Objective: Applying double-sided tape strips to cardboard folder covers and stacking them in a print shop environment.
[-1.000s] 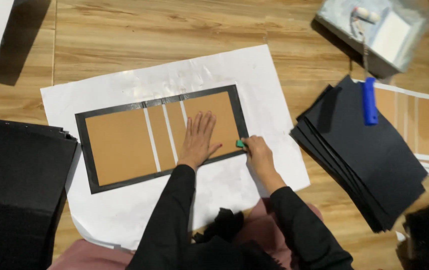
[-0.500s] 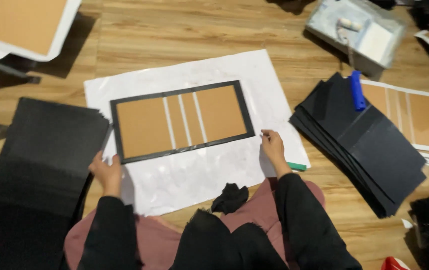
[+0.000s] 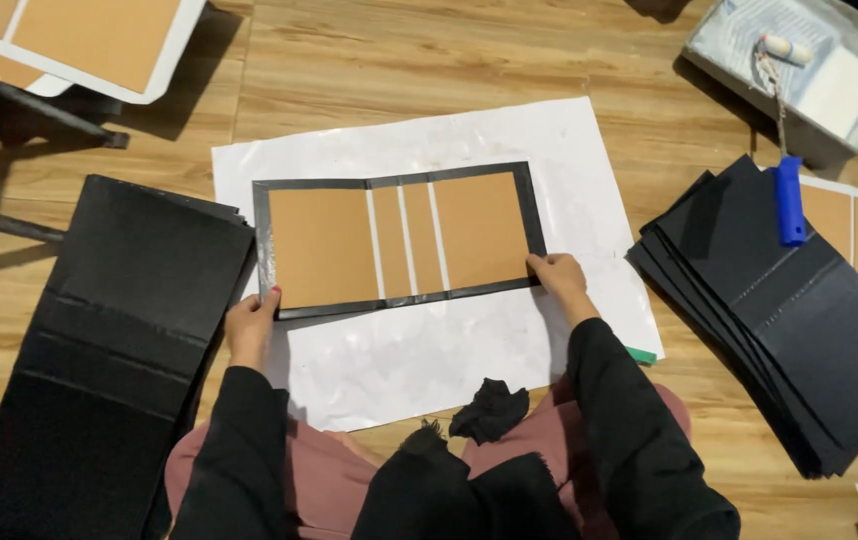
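Now both hands grip the black-bordered cover with brown boards [image 3: 399, 243], which lies flat at the middle of the white paper sheet [image 3: 569, 160] on the wooden floor [image 3: 429, 60]. Left hand [image 3: 252, 325] pinches its near left corner; right hand [image 3: 557, 280] pinches its near right corner. Black stacks lie at either side: one [image 3: 119, 340] left, another [image 3: 789, 320] right under a blue-handled roller [image 3: 787, 195].

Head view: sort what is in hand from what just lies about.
In hand:
- black-framed brown board cover, held at both lower corners
- left hand
- right hand
- white paper sheet under the cover

Lying about:
- black stack on the left
- black stack on the right
- blue-handled roller
- grey tray
- black cloth
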